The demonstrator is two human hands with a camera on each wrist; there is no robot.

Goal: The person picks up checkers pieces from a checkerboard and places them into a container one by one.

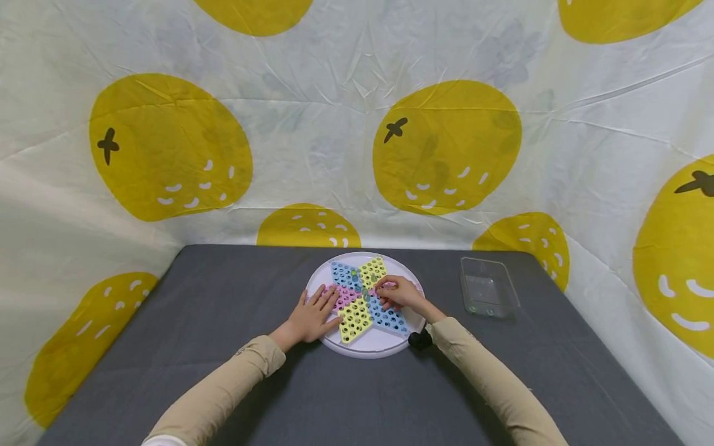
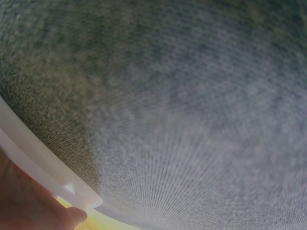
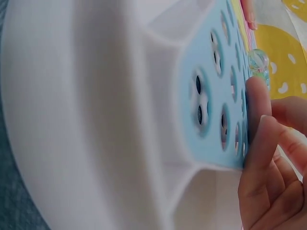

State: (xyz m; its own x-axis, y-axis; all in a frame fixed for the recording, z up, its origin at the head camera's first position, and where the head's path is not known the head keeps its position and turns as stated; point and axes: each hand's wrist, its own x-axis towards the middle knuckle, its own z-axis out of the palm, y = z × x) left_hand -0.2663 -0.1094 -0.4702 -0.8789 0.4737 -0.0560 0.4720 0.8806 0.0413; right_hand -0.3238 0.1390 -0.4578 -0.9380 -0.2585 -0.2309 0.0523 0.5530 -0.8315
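Head view, board: a round white Chinese checkers board [image 1: 369,348] with a star of blue, yellow and pink perforated fields lies flat on the grey desk [image 1: 223,371], near its middle.
Head view, left hand: the left hand [image 1: 313,317] rests on the board's left edge, fingers spread and nearly straight over the pink field, pressing down rather than holding anything.
Head view, right hand: the right hand [image 1: 397,293] hovers over the star's right side with fingers curled towards the thumb; it seems to pinch something small, but the item itself is too small to make out.
Head view, marbles: a few glass marbles [image 1: 355,273] sit in holes near the star's centre.
Head view, surroundings: a clear plastic tray [image 1: 488,287] stands to the right of the board, apart from it; a lemon-print cloth [image 1: 446,148] hangs behind.
Left wrist view: mostly grey desk [image 2: 192,96] fabric; the board's white rim [image 2: 43,165] crosses the lower left corner beside part of the hand.
Right wrist view: fingertips [image 3: 258,98] touch the blue field [image 3: 211,96]; a clear marble [image 3: 257,61] sits just beyond them.
Handling, judged: the marbles look hard, smooth and prone to roll, best taken by a fingertip pinch from above; the board looks light, stiff plastic, best steadied at the rim.
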